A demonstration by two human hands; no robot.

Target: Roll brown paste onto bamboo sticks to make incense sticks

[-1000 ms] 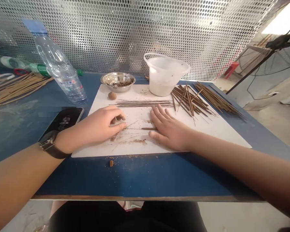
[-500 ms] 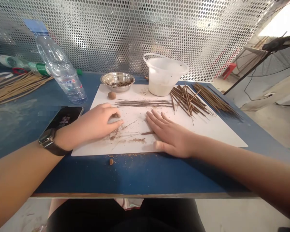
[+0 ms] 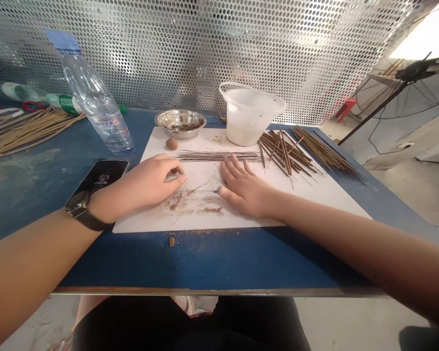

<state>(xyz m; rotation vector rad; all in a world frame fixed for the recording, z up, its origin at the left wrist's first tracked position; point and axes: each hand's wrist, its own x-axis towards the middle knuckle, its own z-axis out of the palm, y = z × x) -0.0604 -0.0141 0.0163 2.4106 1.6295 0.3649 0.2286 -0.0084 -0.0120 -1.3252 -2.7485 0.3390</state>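
My right hand lies flat on a white board, fingers spread. Its palm covers most of a thin stick coated with brown paste, whose end shows by the thumb; the fingertips reach a row of thin bare sticks. On the board's left side rests my left hand, fingers curled in towards the thumb. Something brown shows in the gap between them, too hidden to name. Brown smears and crumbs lie between the hands. Just beyond the left hand sits a brown ball of paste.
Behind stand a metal bowl with brown bits and a white plastic bucket. Coated brown sticks lie at right, beside another bundle. A water bottle and a phone are at left. Perforated metal closes the back.
My right hand has slid forward over the board, its fingertips now at the row of thin sticks and the brown stick more covered. The left hand stays nearly in place.
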